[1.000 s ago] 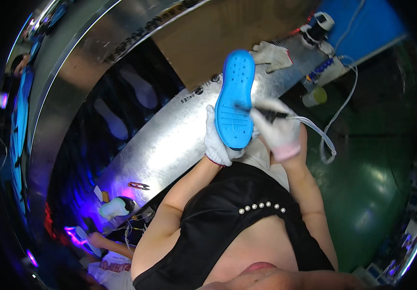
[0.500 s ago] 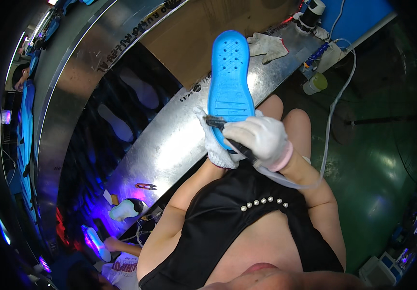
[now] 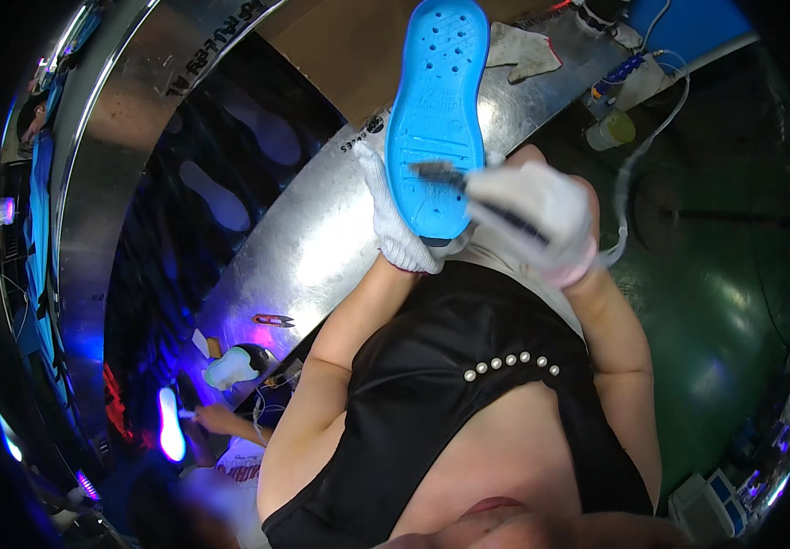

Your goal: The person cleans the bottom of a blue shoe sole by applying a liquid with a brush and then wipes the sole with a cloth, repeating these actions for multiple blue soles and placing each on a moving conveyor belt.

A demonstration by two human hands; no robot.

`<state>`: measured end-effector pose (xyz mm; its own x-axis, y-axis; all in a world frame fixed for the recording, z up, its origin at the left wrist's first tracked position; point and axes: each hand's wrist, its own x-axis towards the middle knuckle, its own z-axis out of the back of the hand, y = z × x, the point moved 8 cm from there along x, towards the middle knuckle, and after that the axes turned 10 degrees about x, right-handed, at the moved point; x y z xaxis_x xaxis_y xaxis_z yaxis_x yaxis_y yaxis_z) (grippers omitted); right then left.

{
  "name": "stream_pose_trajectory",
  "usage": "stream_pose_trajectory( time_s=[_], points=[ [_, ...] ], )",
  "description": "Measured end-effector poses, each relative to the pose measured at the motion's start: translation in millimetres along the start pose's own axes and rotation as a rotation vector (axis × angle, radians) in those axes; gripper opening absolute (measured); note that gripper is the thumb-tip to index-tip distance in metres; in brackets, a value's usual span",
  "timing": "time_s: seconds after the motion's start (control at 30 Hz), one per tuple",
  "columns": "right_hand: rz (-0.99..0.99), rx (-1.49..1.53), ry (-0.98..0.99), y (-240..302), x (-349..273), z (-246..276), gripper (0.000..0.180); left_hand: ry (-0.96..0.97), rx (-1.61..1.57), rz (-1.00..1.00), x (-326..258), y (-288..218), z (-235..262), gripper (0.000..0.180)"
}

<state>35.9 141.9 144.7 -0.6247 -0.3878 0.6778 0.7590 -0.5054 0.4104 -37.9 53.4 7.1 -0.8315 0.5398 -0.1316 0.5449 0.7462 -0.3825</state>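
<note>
The person's left hand [image 3: 393, 224], in a white knitted glove, grasps a bright blue, elongated shoe sole [image 3: 433, 114] with round holes at its far end and raised ridges across its nearer half. The thumb stretches along the sole's left edge, spread away from the rest of the hand; the other fingers go beneath the sole and are mostly hidden, so how far they curl cannot be told. The sole is held up in front of the black top, its near end, with a small dark tab, over the gloved palm and its far end over the metal worktop [image 3: 317, 215] and a flat brown cardboard sheet [image 3: 322, 46].

The right hand [image 3: 541, 215], in a white glove with a pink cuff, is closed around a slim black-handled brush [image 3: 436, 173]. Motion blur softens these fingers, yet they are bent together about the handle. The dark bristles lie over the ridged part of the sole; whether they press on it cannot be told. A pale flexible tube [image 3: 622, 197] runs beside the right wrist.

On the worktop lie a loose off-white glove [image 3: 525, 53], near the sole's far end, and red-handled snips [image 3: 272, 320], well apart from both hands.
</note>
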Motion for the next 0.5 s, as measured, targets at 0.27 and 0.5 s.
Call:
stream_pose_trajectory(
  time_s=[0.27, 0.5],
  points=[
    [-0.115, -0.054, 0.300, 14.1, -6.8, -20.9, 0.027, 0.167, 0.029, 0.188, 7.3, -16.9, -4.2, 0.093],
    [-0.075, 0.060, 0.302, 14.6, 1.1, -20.9, 0.036, 0.256, 0.211, 0.438, 13.0, -21.6, -14.5, 0.081]
  ],
)
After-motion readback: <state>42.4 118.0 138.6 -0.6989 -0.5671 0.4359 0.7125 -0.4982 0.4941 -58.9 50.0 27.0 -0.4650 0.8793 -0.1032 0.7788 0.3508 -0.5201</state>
